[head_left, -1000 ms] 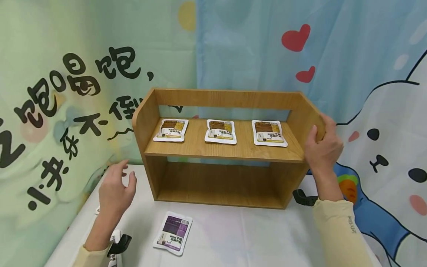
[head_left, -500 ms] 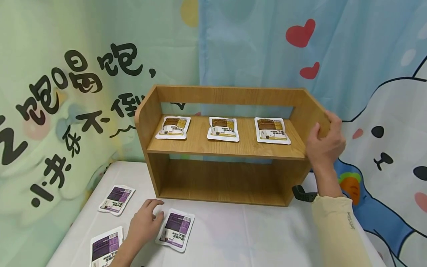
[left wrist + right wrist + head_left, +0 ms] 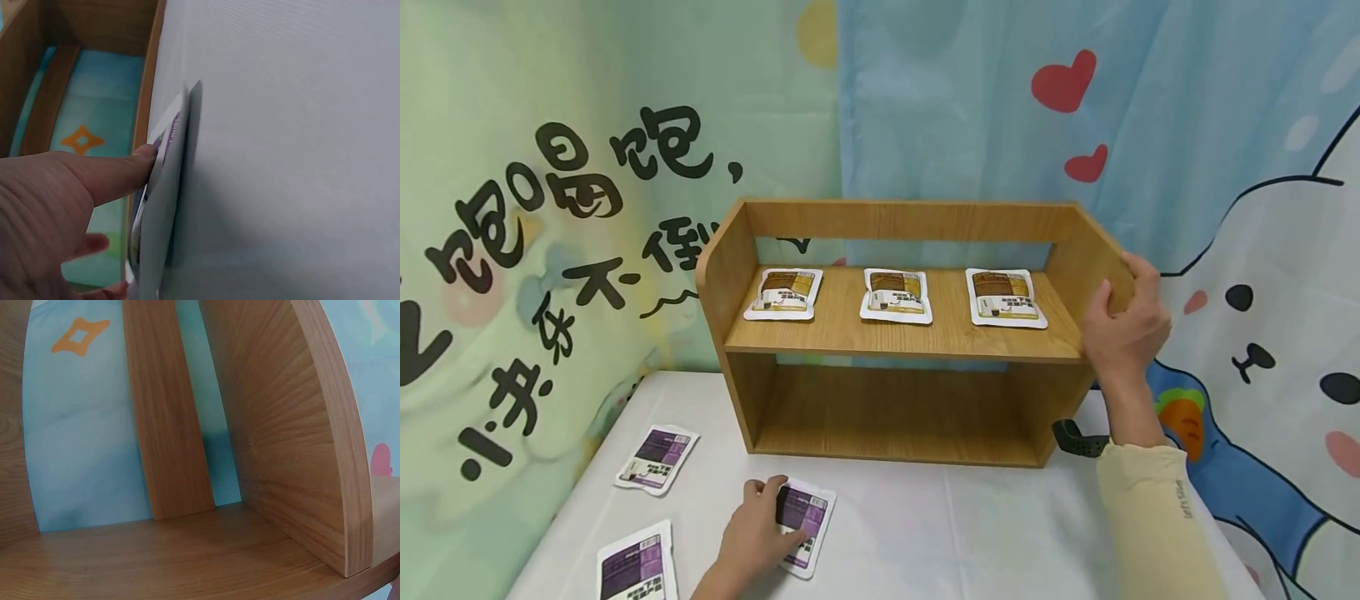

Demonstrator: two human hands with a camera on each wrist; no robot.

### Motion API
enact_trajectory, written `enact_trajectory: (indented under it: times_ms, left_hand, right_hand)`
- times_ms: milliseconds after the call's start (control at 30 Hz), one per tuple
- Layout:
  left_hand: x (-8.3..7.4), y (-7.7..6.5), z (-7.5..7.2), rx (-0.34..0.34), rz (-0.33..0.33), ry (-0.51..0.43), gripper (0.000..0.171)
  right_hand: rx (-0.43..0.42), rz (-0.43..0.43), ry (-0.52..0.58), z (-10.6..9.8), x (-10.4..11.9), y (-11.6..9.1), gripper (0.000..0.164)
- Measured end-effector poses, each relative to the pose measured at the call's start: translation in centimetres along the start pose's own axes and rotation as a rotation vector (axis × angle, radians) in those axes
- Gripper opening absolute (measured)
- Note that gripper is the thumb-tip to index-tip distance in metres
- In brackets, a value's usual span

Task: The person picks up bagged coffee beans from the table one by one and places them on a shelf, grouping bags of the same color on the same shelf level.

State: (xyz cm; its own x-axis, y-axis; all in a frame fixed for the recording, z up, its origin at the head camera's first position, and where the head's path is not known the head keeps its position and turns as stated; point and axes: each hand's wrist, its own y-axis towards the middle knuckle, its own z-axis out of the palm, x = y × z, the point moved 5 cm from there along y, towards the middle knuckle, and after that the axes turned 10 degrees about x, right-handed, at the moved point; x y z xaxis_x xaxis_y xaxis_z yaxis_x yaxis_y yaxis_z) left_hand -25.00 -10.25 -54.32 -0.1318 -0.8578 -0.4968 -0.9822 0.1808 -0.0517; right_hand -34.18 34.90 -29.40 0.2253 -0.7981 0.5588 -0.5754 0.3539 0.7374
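My left hand [image 3: 751,533] pinches a white pouch with a purple label [image 3: 808,510] at the table's front middle. The left wrist view has the thumb against one side of this pouch [image 3: 164,206], its far fingers partly hidden. A wooden two-tier shelf [image 3: 887,343] stands behind it. Its right side panel is gripped by my right hand [image 3: 1126,323], thumb on the inner face. Three brown-and-yellow pouches, left [image 3: 784,294], middle [image 3: 896,296] and right [image 3: 1006,297], lie along the upper tier. The right wrist view looks into the lower tier [image 3: 112,556]; that hand hardly shows there.
Two more purple-labelled pouches lie on the white tabletop [image 3: 962,533] at the left, one farther back [image 3: 657,459] and one nearer [image 3: 638,565]. Printed cloth [image 3: 940,108] hangs close behind the shelf and along both sides.
My left hand has come down and rightward from beside the shelf's left end onto the purple-labelled pouch and taken hold of it. My right hand keeps its grip on the shelf.
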Motion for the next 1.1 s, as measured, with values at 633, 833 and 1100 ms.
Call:
enact_trajectory:
  times_ms: [633, 833, 1100]
  left_hand:
    - [1.4, 1.0, 1.4, 0.118, 0.086, -0.367, 0.059]
    - [1.0, 2.2, 1.0, 0.079, 0.127, -0.407, 0.059]
    - [0.4, 4.3, -0.4, -0.009, 0.161, -0.506, 0.058]
  right_hand:
    - [-0.019, -0.022, 0.009, 0.0, -0.1, 0.1, 0.036]
    - [-0.015, -0.016, 0.017, -0.3, -0.1, 0.4, 0.037]
    - [-0.001, -0.011, 0.026, 0.0, 0.0, 0.0, 0.037]
